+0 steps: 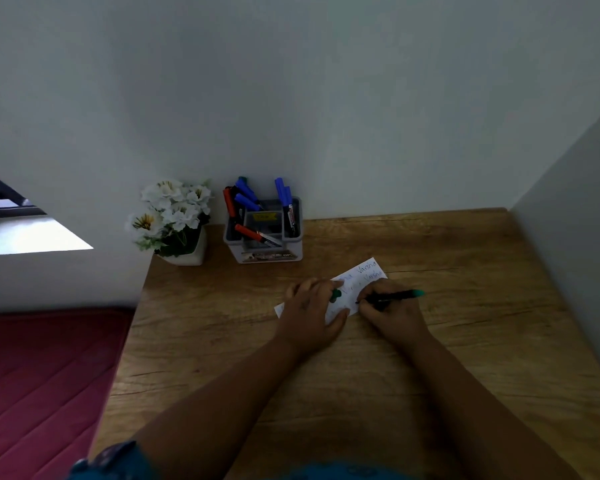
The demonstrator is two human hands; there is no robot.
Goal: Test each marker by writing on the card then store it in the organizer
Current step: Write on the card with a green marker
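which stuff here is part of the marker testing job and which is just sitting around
Part of the job:
card
green marker in the right hand
green cap under the left hand
organizer with stored markers

Just sitting around:
flower pot

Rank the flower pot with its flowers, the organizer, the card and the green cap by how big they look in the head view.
1. Flower pot with its flowers
2. Organizer, slightly smaller without its markers; close to the flowers.
3. Card, partly hidden under both hands, so its rank is unsure.
4. Green cap, smallest, held in the left hand.
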